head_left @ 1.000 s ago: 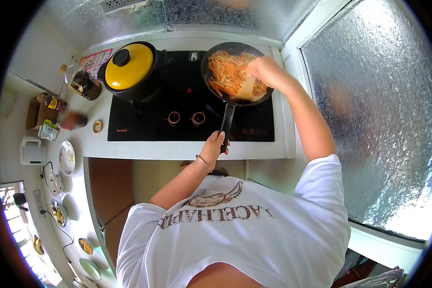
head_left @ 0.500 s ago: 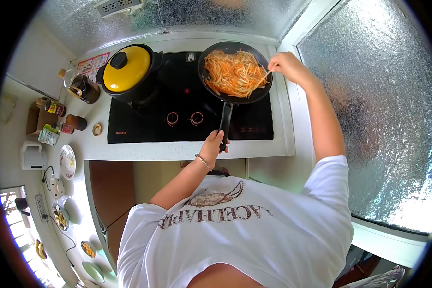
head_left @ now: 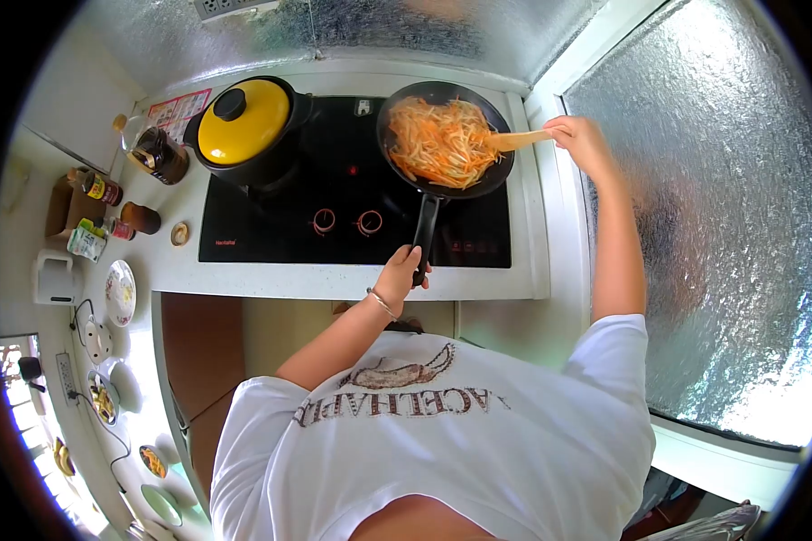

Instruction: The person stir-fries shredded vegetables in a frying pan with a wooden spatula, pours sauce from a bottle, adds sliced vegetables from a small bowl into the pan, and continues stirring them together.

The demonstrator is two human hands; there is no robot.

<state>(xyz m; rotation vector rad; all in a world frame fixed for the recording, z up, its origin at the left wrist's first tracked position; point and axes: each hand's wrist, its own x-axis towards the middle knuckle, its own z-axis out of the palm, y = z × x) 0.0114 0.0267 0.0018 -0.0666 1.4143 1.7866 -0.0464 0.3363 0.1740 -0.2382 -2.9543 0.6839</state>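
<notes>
So, our left hand wraps pan handle, right hand pinches spatula; we best scoop low under shreds beyond left hand.

Your left hand curls tight, its forearm slanting back leftward; your right hand pinches, ahead and right of that grip.

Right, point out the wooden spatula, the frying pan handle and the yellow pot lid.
Wooden spatula [head_left: 519,140]: head view, middle of its visible length.
Frying pan handle [head_left: 426,233]: head view, bare middle stretch.
Yellow pot lid [head_left: 246,128]: head view, glossy yellow top.
</notes>
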